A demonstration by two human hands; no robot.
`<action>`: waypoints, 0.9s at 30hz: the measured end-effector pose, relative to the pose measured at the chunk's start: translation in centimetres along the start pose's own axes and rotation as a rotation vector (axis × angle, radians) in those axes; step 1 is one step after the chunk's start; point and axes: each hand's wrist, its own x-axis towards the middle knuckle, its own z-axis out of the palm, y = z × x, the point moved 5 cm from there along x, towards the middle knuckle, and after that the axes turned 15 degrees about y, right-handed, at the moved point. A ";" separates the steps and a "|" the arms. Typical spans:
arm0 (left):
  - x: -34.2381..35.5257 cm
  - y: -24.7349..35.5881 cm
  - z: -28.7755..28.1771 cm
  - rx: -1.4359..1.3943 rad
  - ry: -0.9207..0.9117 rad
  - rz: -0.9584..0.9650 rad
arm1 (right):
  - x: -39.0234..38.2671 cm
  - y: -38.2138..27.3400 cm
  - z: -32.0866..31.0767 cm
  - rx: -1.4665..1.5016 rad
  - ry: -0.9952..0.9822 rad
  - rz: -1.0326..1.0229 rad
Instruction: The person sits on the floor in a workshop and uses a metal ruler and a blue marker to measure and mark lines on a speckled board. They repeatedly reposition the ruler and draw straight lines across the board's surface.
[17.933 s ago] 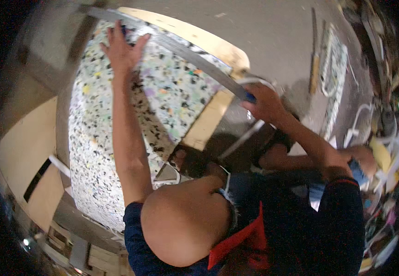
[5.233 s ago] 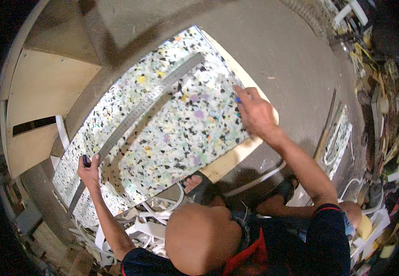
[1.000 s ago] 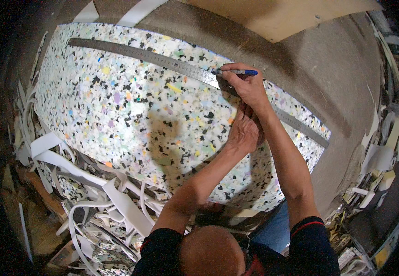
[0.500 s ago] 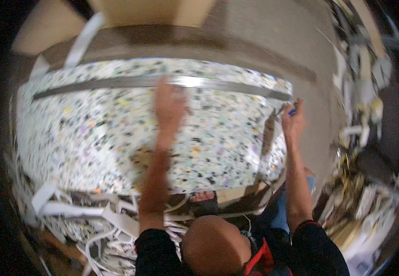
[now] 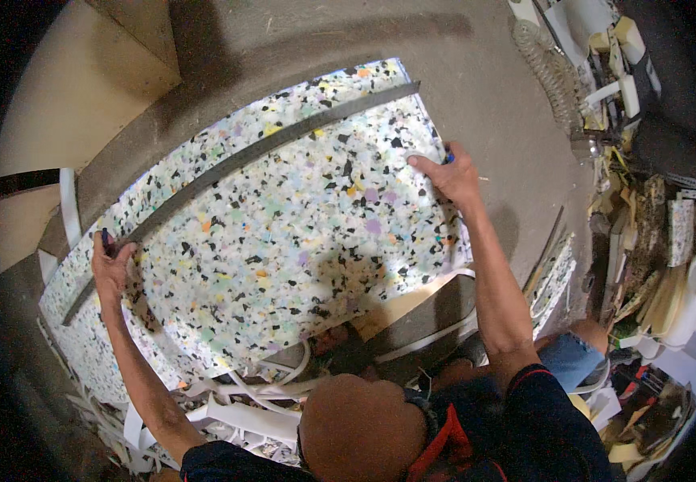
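Two hands at work in the head view, one at each end of a speckled foam sheet (image 5: 284,233) lying flat on the grey floor (image 5: 476,72).

Head view: the sheet is multicoloured rebonded foam, roughly rectangular, running from lower left to upper right. A long grey metal straightedge (image 5: 260,153) lies across it near the far edge, end to end, w/ one tip at the far right corner and the other past the near left side. Left hand (image 5: 113,265) presses on the straightedge's left end, grip clenched round a small dark item, prob. a marker; can't tell its kind for sure. Right hand (image 5: 448,173) rests on the sheet's right edge just below the straightedge, fingers closed on a blue pen (image 5: 447,157), only its tip showing.

Progress, as a judgement: straightedge looks set and held down, so alignment seems done. No drawn line can be made out along it; speckle pattern would hide a thin one, so can't say if marking has begun. No cut shows along the straightedge, sheet reads as one piece there.

Around it: white foam offcut strips (image 5: 236,402) piled at the near left edge, a pale wooden board (image 5: 67,104) at far left, scrap clutter (image 5: 653,241) along the right.
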 end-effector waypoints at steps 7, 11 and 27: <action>-8.8 6.1 -6.5 0.063 -0.014 -0.038 | 1.4 -3.5 -4.4 0.324 0.109 -0.122; -14.5 6.0 -12.4 0.040 0.123 -0.135 | 6.6 -7.1 -9.1 0.201 0.227 -0.451; -27.1 2.1 5.0 -0.053 -0.183 -0.295 | -2.3 12.6 -6.1 0.178 0.659 -0.254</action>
